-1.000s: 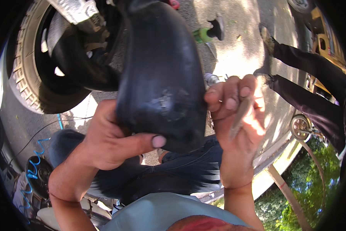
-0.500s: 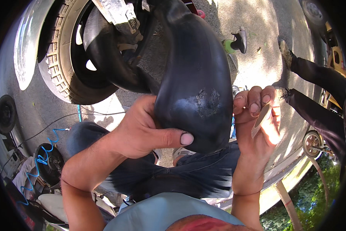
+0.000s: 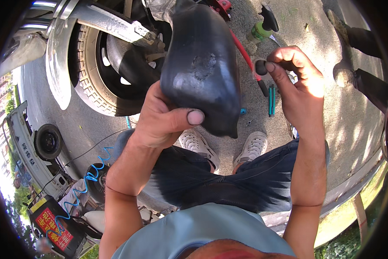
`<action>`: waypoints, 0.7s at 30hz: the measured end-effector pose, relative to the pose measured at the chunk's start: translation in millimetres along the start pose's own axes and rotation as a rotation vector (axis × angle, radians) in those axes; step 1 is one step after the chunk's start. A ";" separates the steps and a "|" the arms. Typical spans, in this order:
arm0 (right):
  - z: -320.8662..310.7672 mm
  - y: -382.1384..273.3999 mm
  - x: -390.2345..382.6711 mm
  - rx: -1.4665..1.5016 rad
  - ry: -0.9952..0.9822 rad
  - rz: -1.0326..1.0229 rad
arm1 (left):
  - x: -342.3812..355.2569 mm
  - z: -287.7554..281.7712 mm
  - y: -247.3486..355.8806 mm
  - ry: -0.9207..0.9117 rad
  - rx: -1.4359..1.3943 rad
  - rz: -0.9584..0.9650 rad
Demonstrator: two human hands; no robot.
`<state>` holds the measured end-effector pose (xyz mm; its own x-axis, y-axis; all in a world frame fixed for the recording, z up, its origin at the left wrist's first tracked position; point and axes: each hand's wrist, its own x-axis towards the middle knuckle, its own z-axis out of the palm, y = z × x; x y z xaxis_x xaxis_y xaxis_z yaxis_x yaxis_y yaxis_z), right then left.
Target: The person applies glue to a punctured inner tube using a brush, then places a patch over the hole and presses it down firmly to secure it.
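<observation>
My left hand (image 3: 159, 121) grips the lower end of a black rubber inner tube (image 3: 200, 97), thumb pressed on its surface. A rough scuffed patch of rubber (image 3: 205, 67) shows on the tube's upper face. To the tube's right, my right hand (image 3: 299, 88) pinches a small round dark piece with a pale rim (image 3: 261, 67) between thumb and index finger, apart from the tube. Behind the tube, at upper left, stands a wheel with a treaded tire (image 3: 88, 75) on a vehicle with a silver fork (image 3: 99, 19); more tube shows inside that tire.
Below and beyond my hands lie a red-handled tool (image 3: 241, 49), a green spray bottle (image 3: 259, 31) and a teal tool (image 3: 271, 101). Another person's dark-trousered legs (image 3: 371, 86) are at right. A spare wheel (image 3: 48, 140), blue coiled hose (image 3: 92, 175) and black box (image 3: 45, 226) are at left.
The tube and both hands sit higher in the view. My right fingers have turned toward the tube; the tan strip seen in them is out of sight, and a round dark piece shows.
</observation>
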<state>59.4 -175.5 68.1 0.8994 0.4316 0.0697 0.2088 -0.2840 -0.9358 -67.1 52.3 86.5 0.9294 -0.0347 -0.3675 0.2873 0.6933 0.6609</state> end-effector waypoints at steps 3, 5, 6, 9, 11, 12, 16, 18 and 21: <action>0.5 7.3 -1.3 -0.166 -0.012 -0.087 | 3.7 -3.4 -1.7 -0.014 0.042 0.055; -1.1 10.9 -0.8 -0.166 -0.017 -0.096 | 5.8 1.5 -1.7 0.020 0.025 0.109; -2.7 12.5 0.2 -0.137 -0.018 -0.100 | 9.1 17.0 -1.2 0.154 0.216 0.179; -9.9 21.1 3.6 -0.109 -0.048 -0.074 | 20.7 12.2 11.4 0.025 0.230 0.209; -13.4 28.3 5.1 -0.097 -0.045 -0.057 | 28.6 16.8 9.4 -0.016 0.263 0.267; -16.3 25.4 7.8 -0.045 -0.090 0.047 | 30.2 14.0 11.0 -0.022 0.294 0.274; -19.5 35.3 24.9 1.126 -0.386 0.265 | 18.4 -1.2 18.8 0.053 0.340 0.189; -2.8 33.2 31.7 1.430 -0.497 0.187 | 10.6 -1.0 13.0 0.144 0.365 0.150; 15.7 32.0 53.4 1.636 -0.603 0.228 | 0.8 -5.1 -0.4 0.140 0.510 0.138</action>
<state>108.1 -148.1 36.5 0.5192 0.8451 0.1279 -0.7956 0.5325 -0.2888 -67.7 55.7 82.6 0.9365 0.1521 -0.3159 0.2735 0.2466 0.9297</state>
